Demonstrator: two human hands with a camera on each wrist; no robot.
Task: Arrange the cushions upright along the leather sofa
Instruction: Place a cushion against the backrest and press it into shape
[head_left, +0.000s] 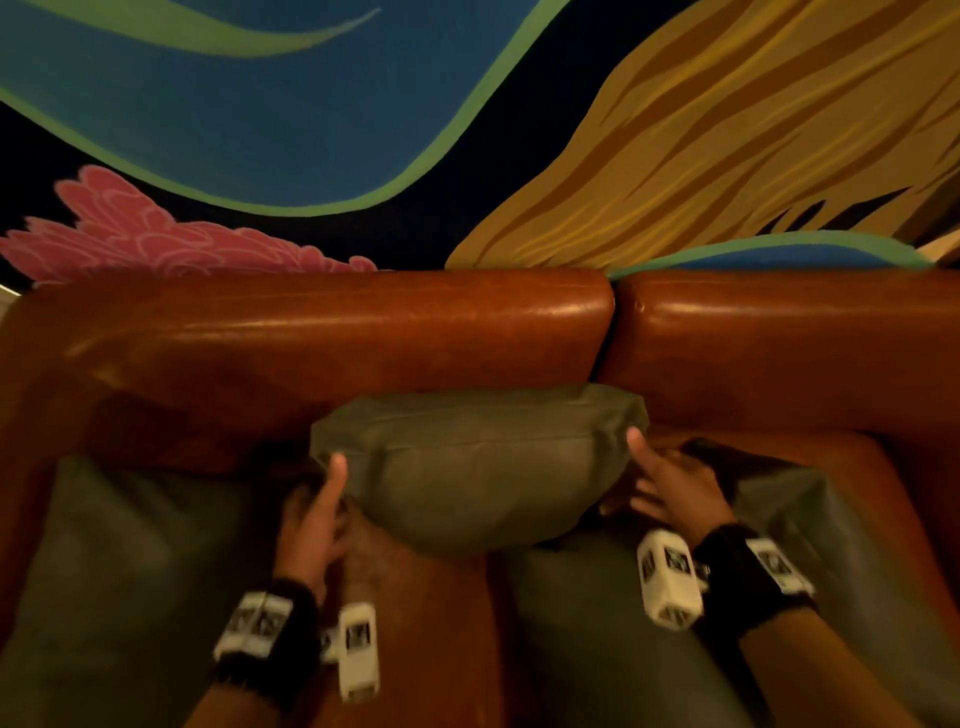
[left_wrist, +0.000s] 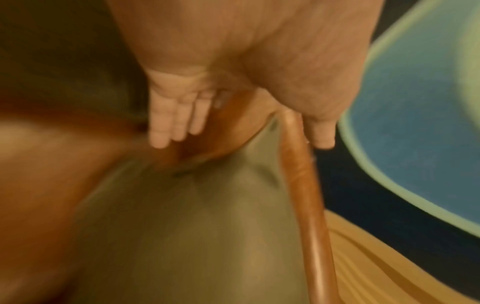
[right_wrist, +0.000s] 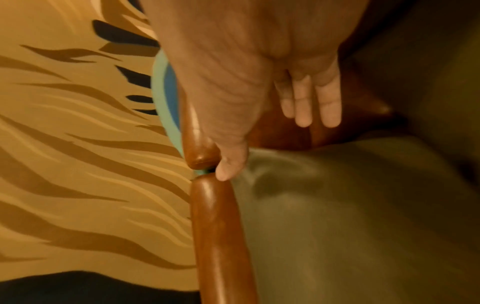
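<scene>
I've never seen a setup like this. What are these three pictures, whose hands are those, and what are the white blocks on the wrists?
No machine here: a person wears three cameras. The big picture looks down from the head; the other two look along each hand from the white camera blocks strapped on the wrists. The left hand and right hand, fingers straight, flank an olive cushion standing against the brown leather sofa backrest. Neither hand clearly grips it. Darker cushions lie on the seat at both sides. A painted mural is behind.
</scene>
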